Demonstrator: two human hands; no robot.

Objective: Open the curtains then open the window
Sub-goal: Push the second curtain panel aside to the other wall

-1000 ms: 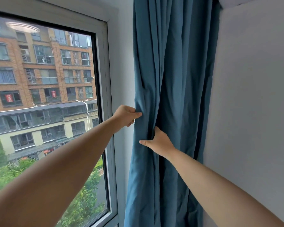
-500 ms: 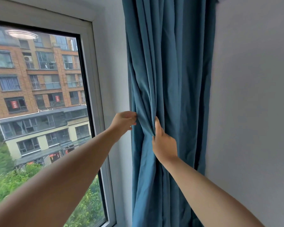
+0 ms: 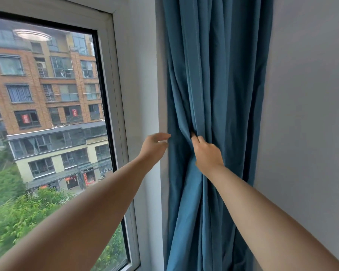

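A fold of the blue curtain is pinched in the right hand, mid-frame. The left hand has just let go; its fingers are spread loosely beside the cloth edge. The curtain is now bunched at the right, so the window, left, is likely next.

Blue curtain bunched beside shut window.
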